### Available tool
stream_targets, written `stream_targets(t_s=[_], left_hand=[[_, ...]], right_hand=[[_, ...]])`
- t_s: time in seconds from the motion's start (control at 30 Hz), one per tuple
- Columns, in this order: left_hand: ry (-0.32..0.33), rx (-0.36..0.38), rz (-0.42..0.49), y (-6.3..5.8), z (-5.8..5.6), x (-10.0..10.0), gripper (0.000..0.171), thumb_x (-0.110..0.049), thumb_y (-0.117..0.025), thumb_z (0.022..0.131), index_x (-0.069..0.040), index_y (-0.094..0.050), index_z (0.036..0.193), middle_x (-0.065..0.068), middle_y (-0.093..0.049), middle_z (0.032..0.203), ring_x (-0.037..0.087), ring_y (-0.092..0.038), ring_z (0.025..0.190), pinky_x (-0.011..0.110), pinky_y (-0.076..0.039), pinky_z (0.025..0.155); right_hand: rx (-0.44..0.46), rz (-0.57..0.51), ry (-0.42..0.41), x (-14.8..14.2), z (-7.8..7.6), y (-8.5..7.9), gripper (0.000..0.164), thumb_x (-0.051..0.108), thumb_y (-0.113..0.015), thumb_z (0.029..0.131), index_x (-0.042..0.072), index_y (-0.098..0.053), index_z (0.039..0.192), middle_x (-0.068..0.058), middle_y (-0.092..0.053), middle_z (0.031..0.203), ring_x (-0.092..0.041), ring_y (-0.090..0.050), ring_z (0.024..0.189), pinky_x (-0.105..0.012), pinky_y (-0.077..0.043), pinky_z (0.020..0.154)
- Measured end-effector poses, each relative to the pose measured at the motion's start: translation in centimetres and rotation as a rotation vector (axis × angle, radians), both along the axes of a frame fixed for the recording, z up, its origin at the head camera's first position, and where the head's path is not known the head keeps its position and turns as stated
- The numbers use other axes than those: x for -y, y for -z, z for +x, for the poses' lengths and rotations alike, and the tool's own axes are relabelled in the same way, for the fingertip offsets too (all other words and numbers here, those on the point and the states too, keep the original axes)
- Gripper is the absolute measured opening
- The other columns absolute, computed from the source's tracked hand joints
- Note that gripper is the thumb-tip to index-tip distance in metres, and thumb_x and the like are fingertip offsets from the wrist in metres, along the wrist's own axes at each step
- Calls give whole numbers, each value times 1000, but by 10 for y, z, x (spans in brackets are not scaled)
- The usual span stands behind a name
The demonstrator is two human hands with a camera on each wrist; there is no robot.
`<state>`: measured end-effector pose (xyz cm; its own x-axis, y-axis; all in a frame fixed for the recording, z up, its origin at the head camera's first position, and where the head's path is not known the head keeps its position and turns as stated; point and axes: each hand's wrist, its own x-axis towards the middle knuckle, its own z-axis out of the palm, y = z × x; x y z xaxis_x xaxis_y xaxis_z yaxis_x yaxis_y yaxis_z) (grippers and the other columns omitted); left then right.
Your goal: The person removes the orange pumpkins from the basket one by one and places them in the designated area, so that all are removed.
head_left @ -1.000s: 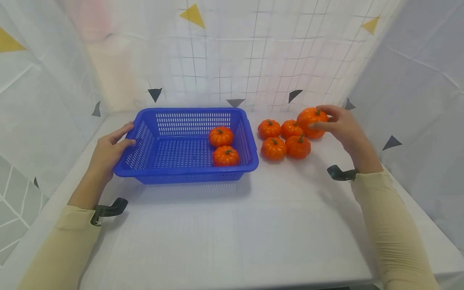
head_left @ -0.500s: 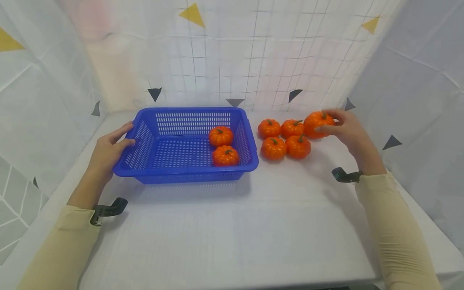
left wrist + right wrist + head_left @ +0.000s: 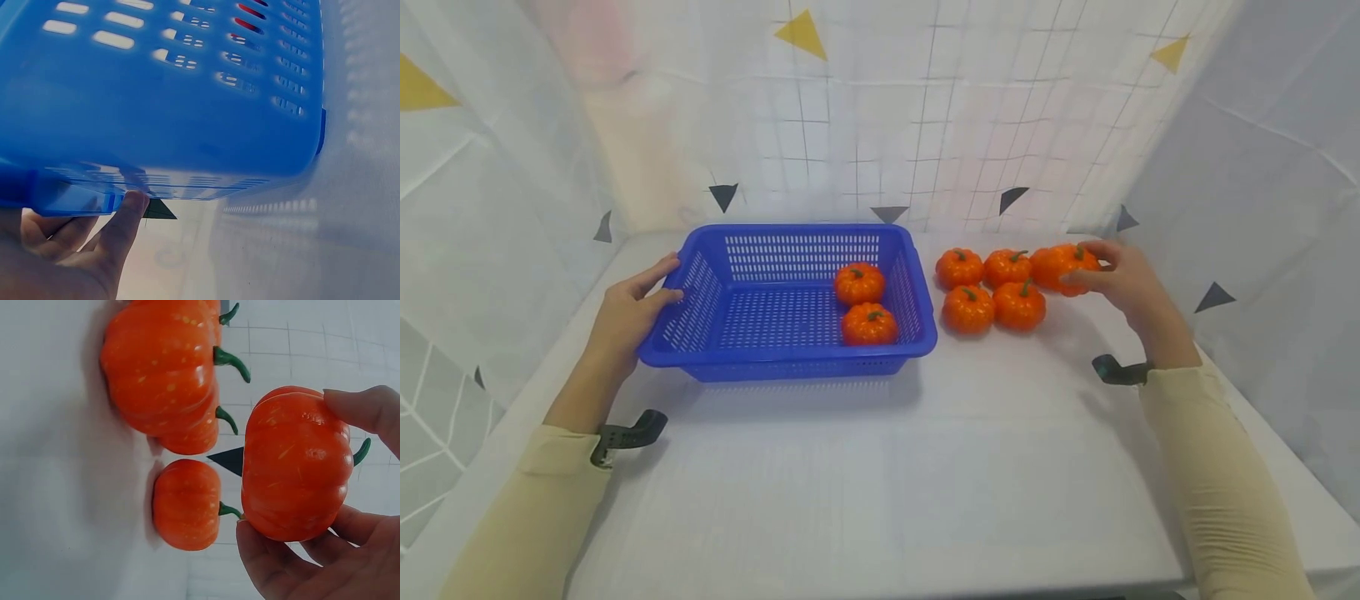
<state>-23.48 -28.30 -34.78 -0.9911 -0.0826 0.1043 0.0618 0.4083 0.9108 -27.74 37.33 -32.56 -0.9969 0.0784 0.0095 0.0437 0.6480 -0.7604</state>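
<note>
My left hand (image 3: 625, 321) grips the left end of a blue plastic basket (image 3: 786, 354), thumb at the rim. In the left wrist view, its fingers (image 3: 122, 225) reach up against the basket's rim (image 3: 69, 194). Two small orange pumpkins (image 3: 859, 284) sit inside at the basket's right end. My right hand (image 3: 1123, 279) holds another pumpkin (image 3: 1081, 265) between thumb and fingers. The right wrist view has this held pumpkin (image 3: 297, 465) close up, its green stem pointing away from the table. It partly hides a pumpkin (image 3: 1043, 265) behind it in the head view.
Several more pumpkins (image 3: 968, 310) stand in two short rows on the white table (image 3: 887, 483), just right of the basket. White cloth walls (image 3: 865, 108) with grid lines and triangles enclose the back and sides.
My right hand has carried its pumpkin to the right and lower, beside the end of the back row. The left hand and the basket stay in place.
</note>
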Motion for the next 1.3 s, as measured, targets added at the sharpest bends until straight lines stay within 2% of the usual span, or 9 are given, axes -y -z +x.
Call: stream_targets(t_s=[0.37, 0.77, 1.03, 1.3], left_hand=[[-1, 5, 2, -1, -1, 0, 55, -21, -55, 108, -16, -39, 161, 2, -30, 167, 27, -16, 157, 53, -11, 124], [-3, 3, -6, 0, -1, 0, 55, -21, -54, 108, -17, -39, 161, 2, -30, 167, 27, -15, 157, 54, -11, 124], [-5, 0, -8, -1, 0, 0, 55, -21, -54, 108, -16, -39, 161, 2, -30, 167, 27, -15, 157, 54, -12, 124], [2, -11, 0, -1, 0, 0, 55, -20, -55, 108, -15, -40, 160, 3, -31, 167, 26, -16, 156, 52, -11, 124]], right_hand=[[110, 13, 53, -16, -5, 16, 92, 47, -78, 91, 10, -33, 163, -24, -35, 158, -49, -31, 139, -77, -31, 107], [113, 32, 58, -28, -14, 34, 92, 44, -80, 91, 8, -34, 162, -24, -35, 160, -49, -30, 140, -78, -29, 106], [146, 16, 18, -29, -14, 39, 92, 44, -76, 94, 4, -30, 162, -25, -31, 162, -48, -31, 140, -75, -27, 111], [190, 28, 13, -29, -13, 42, 94, 43, -76, 94, 4, -27, 163, -27, -27, 163, -50, -28, 141, -78, -26, 109]])
